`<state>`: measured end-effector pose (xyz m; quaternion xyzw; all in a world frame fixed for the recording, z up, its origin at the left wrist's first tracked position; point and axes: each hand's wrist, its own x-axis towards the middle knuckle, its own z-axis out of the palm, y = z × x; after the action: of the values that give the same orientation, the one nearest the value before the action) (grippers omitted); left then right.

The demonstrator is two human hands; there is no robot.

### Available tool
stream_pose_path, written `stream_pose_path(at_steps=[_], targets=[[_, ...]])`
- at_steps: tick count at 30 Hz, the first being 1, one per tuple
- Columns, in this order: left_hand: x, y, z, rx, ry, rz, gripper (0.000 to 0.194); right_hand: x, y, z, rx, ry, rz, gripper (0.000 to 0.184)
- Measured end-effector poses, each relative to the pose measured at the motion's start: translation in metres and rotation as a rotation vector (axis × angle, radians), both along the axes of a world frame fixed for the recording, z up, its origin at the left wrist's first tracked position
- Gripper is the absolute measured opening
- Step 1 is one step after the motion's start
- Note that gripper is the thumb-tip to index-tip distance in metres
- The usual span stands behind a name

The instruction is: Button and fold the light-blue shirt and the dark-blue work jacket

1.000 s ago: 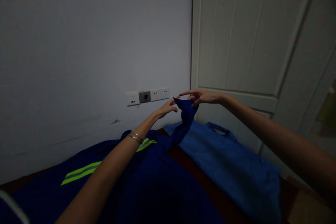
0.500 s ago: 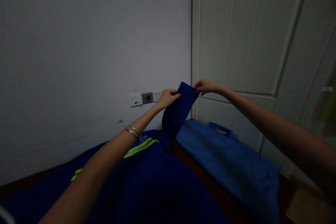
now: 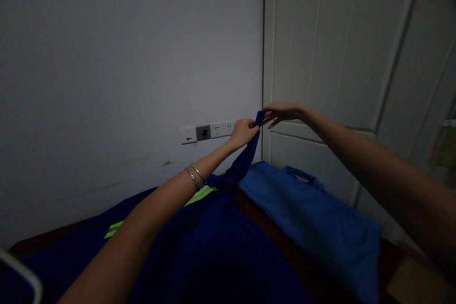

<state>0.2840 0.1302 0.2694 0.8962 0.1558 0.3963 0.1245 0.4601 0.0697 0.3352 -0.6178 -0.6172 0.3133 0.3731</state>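
A dark blue work jacket (image 3: 210,242) with yellow-green and grey reflective strips lies spread out in front of me. One narrow part of it, which looks like a sleeve (image 3: 245,159), is lifted up toward the corner of the wall. My left hand (image 3: 244,133), with bracelets on its wrist, pinches this sleeve close to its upper end. Just right of the sleeve tip is my right hand (image 3: 281,111), its fingers apart and bent downward. Its fingertips are beside the cloth; whether they touch it is hard to tell.
A lighter blue folded garment (image 3: 313,218) with a collar lies to the right on a dark red surface. Behind are a pale wall with sockets (image 3: 221,129) and a white panelled door (image 3: 320,47). A white curved bar (image 3: 23,270) shows at lower left, a brown box-like shape (image 3: 413,280) at lower right.
The sleeve end, spread flat between both hands before, is now gathered narrow in my left hand, which has moved slightly right. My right hand's fingers have loosened from its edge.
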Motion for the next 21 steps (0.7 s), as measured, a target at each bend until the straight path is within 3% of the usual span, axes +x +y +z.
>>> stream_pose_path(at_steps=[3, 5, 7, 9, 12, 15, 18, 21], targets=[[0.003, -0.001, -0.011, -0.229, 0.082, -0.191, 0.030, 0.008, 0.011, -0.006, -0.003, 0.004, -0.047, 0.042], [0.000, 0.003, -0.020, -0.317, 0.121, -0.278, 0.033, 0.021, 0.022, -0.011, -0.002, -0.109, -0.119, 0.038], [-0.006, 0.013, -0.031, -0.310, 0.123, -0.276, 0.033, 0.042, 0.034, -0.018, -0.025, -0.256, -0.189, 0.027], [-0.015, 0.028, -0.048, -0.229, 0.123, -0.184, 0.032, 0.065, 0.044, -0.025, -0.079, -0.412, -0.282, 0.018], [-0.037, 0.055, -0.088, -0.166, 0.265, 0.017, 0.032, 0.096, 0.051, -0.037, -0.081, -0.657, -0.463, 0.012], [-0.065, 0.072, -0.142, -0.289, 0.516, 0.118, 0.044, 0.116, 0.053, -0.052, -0.017, -0.718, -0.542, 0.017], [-0.093, 0.070, -0.194, -0.376, 0.718, 0.113, 0.069, 0.128, 0.055, -0.072, 0.072, -0.728, -0.612, 0.019], [-0.115, 0.052, -0.230, -0.536, 0.951, 0.148, 0.089, 0.135, 0.059, -0.092, 0.179, -0.679, -0.626, 0.021]])
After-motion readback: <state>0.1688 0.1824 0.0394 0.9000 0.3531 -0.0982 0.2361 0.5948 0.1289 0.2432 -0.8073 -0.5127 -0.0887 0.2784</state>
